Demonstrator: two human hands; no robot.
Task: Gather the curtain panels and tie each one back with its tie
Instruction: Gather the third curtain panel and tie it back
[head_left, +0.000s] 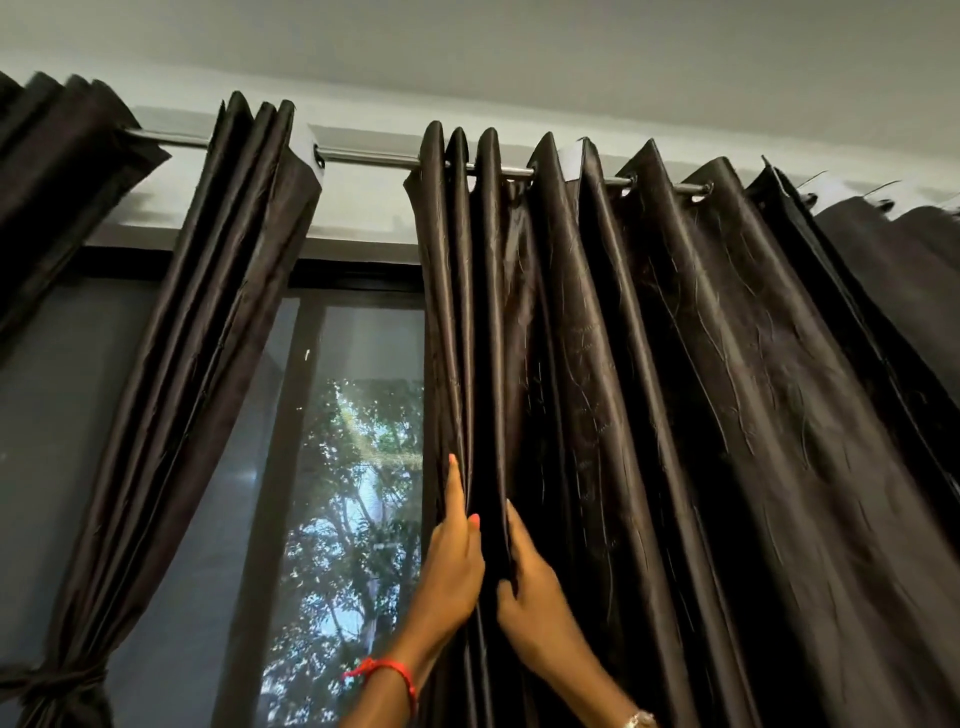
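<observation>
A dark brown satin curtain panel (649, 389) hangs loose from the metal rod (374, 158), spread across the right half of the view. My left hand (454, 566) presses the panel's leftmost folds, fingers pointing up, with a red thread on the wrist. My right hand (524, 582) pinches a fold right beside it. To the left, another panel (208, 338) hangs gathered and is bound low down by a dark tie (57, 678). A third panel (47, 171) shows at the far left.
A window (353, 493) with a dark frame shows trees outside between the two middle panels. The white wall and ceiling (519, 52) run above the rod. More curtain folds (893, 249) continue to the far right.
</observation>
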